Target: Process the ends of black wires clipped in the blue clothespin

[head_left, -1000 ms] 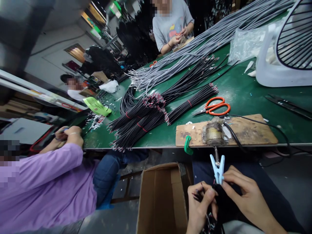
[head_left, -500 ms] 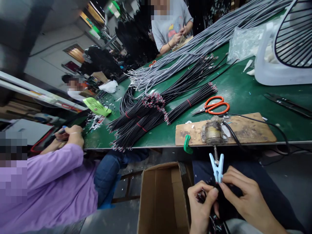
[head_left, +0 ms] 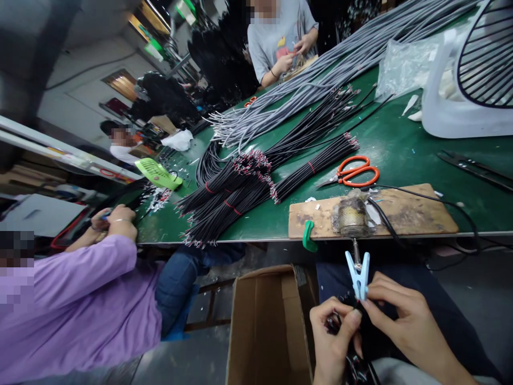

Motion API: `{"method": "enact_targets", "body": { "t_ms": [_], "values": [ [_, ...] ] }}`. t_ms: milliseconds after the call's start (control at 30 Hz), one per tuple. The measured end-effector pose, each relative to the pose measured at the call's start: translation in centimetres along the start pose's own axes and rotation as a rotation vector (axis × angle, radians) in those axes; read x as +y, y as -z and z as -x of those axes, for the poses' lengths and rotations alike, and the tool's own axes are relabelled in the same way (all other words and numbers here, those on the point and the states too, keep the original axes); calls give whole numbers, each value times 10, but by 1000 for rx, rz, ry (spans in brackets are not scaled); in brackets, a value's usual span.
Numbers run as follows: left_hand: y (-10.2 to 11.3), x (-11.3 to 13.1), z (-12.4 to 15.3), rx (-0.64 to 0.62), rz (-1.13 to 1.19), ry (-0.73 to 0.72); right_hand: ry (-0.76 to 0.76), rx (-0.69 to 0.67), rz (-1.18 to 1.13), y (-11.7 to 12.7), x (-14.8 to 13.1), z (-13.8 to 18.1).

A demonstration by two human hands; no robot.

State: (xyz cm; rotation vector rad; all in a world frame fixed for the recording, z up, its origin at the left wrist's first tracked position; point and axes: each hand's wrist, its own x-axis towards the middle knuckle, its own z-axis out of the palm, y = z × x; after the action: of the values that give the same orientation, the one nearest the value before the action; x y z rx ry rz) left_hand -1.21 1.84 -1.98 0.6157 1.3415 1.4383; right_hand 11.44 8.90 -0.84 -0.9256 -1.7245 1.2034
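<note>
My left hand (head_left: 335, 334) is closed around thin black cables (head_left: 358, 366) with red and white ends, low at the right of the view. Beside it, the thumb and forefinger of my right hand (head_left: 404, 315) pinch the lower end of a light-blue clothespin (head_left: 358, 275). The upper arms of the clothespin spread apart in a V. Between them shows a metal rod (head_left: 355, 248), which points down from a round, dirty holder (head_left: 352, 215) on a wooden board (head_left: 412, 211). My fingers hide what lies at the clothespin's lower tip.
On the green table (head_left: 401, 160) lie bundled black cables (head_left: 224, 206), long grey cables (head_left: 280, 101), orange-handled scissors (head_left: 356, 172) and a white fan (head_left: 444, 115). A cardboard box (head_left: 268, 326) stands left of my hands. A co-worker in a purple sleeve (head_left: 96, 267) sits at the left.
My hands and the clothespin stay almost in place; the view shifts slightly. Across the table, the person in grey has moved their hands a little.
</note>
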Motion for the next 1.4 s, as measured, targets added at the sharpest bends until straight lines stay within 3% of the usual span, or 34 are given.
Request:
{"method": "enact_targets", "body": {
  "t_ms": [267,533,767,1000,1100,1233,1400],
  "values": [
    [-3,4,0,38,76,38,17,-16,29,0,3,4],
    [-5,3,0,39,68,-17,-144,-89,-91,0,4,-2],
    [2,-18,-2,-53,126,35,-72,16,25,-5,4,5],
    [5,-19,-5,-218,339,-18,-409,-94,-392,-6,22,12],
    [1,-13,-6,-258,397,-59,-490,-28,-513,-4,28,10],
    [-1,-12,-6,-279,367,-49,-358,-41,-562,-2,15,4],
    [4,-19,-5,-167,329,11,-17,73,-212,0,0,1]
  ]
}}
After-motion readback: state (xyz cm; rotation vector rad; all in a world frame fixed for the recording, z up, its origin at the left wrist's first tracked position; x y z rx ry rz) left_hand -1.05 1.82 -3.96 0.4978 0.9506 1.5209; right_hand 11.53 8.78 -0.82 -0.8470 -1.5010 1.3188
